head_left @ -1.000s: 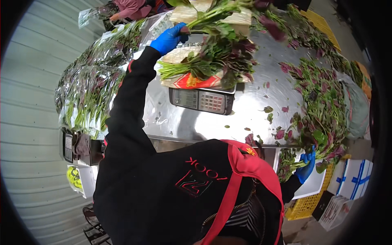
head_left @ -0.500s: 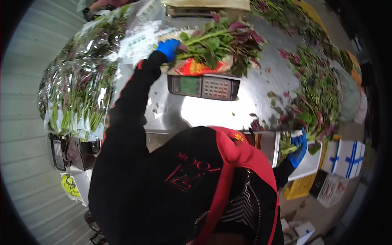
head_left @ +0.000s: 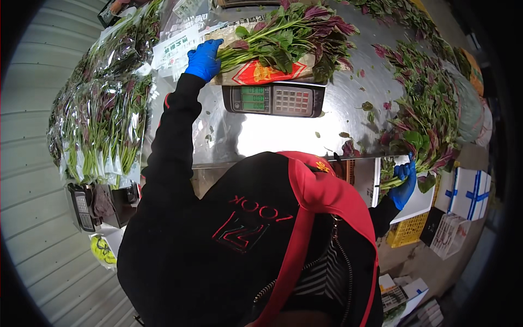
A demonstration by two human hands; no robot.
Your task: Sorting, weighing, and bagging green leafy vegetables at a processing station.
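to your left, clear-bagged greens (head_left: 106, 120) are heaped along the edge of the table (head_left: 335, 128), with pale printed plastic (head_left: 175, 50) beside them. your left sleeve (head_left: 171, 128) runs close past that heap, and your torso hides part of the table's near edge. on your right, a loose pile (head_left: 425, 90) of green and purple stems lines the table, stray leaves scattered inward from it. below that side are a white bin (head_left: 419, 201), a yellow crate (head_left: 407, 231) and a white box with blue bands (head_left: 463, 192).

the large bunch (head_left: 289, 41) lies sideways over the scale (head_left: 272, 101), on a pale wrapper with a red patch; its display glows green. its pale green stems point left, its green and purple leaves fan right. your gloved left hand (head_left: 204, 61) is at the stem ends; you cannot tell whether that grip pinches them. your gloved right hand (head_left: 403, 184) curls its grip around the stems of a smaller bunch (head_left: 390, 184) over the bin.
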